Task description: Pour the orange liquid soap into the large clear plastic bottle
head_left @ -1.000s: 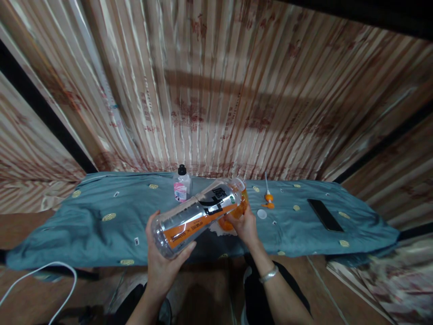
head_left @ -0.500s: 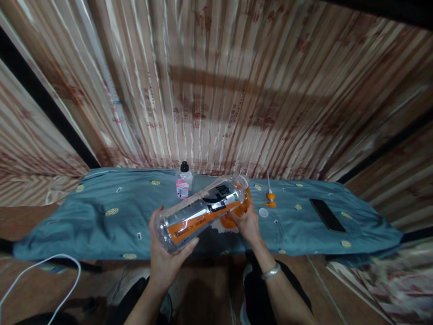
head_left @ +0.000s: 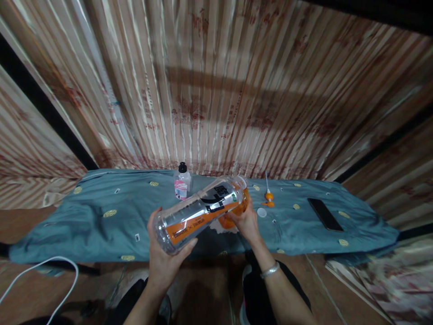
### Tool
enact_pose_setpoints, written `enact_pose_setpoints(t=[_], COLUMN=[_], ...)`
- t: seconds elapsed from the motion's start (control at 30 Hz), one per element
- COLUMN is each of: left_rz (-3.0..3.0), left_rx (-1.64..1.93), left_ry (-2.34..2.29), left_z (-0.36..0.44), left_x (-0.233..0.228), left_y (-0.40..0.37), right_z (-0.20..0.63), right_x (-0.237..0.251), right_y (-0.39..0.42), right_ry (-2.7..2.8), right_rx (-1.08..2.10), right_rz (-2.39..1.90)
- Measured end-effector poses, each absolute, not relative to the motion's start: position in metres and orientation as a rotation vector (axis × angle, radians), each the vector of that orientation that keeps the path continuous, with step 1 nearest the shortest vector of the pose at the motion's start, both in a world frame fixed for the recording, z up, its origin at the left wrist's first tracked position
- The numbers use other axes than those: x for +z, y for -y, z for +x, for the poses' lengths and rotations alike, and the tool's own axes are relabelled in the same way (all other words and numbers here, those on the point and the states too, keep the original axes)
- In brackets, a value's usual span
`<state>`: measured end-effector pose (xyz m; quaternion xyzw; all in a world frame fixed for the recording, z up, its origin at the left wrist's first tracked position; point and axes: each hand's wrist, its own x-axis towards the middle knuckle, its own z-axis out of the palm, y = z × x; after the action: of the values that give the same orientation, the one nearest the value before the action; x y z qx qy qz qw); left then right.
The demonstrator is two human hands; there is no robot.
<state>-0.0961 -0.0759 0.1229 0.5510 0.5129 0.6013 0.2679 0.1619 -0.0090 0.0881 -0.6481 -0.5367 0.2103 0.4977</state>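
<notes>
My left hand [head_left: 166,259] is wrapped round the base of a large clear plastic bottle [head_left: 199,213] with an orange, silver and black label. The bottle is tilted, its neck pointing up and to the right over an orange bottle [head_left: 242,206]. My right hand [head_left: 247,222] grips that orange bottle, which the clear one partly covers. Whether the two mouths touch, or liquid is flowing, I cannot tell. Beneath the orange bottle lies something white and uneven [head_left: 223,228]. Right of my right hand are an orange pump head [head_left: 269,198] with its tube and a round white disc [head_left: 261,212].
A small bottle [head_left: 181,184] with a black cap and pink label stands at the back. A dark phone [head_left: 325,214] lies on the right of the teal cloth [head_left: 111,198]. A striped curtain [head_left: 209,99] hangs behind, and a white cable [head_left: 67,262] loops at lower left.
Both hands keep their hold, and the bottles stay almost where they were. The whole view has shifted slightly, so things on the cloth appear a little further left.
</notes>
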Motion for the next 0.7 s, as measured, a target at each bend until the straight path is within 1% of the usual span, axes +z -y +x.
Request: enact_pose_setpoints(t=[0.13, 0.4, 0.7], left_rz=[1.507, 1.464, 1.28], left_rx=[1.634, 1.611, 1.716], left_ry=[-1.395, -1.406, -1.396], left_z=[-0.097, -0.095, -0.077], left_x=[0.121, 0.123, 0.132], left_y=[0.075, 0.077, 0.082], right_z=[0.165, 0.165, 0.163], right_x=[0.091, 0.092, 0.089], right_y=[0.007, 0.004, 0.003], right_ry=[1.342, 1.412, 1.376], right_rx=[0.513, 0.418, 0.386], right_rz=[-1.568, -1.651, -1.657])
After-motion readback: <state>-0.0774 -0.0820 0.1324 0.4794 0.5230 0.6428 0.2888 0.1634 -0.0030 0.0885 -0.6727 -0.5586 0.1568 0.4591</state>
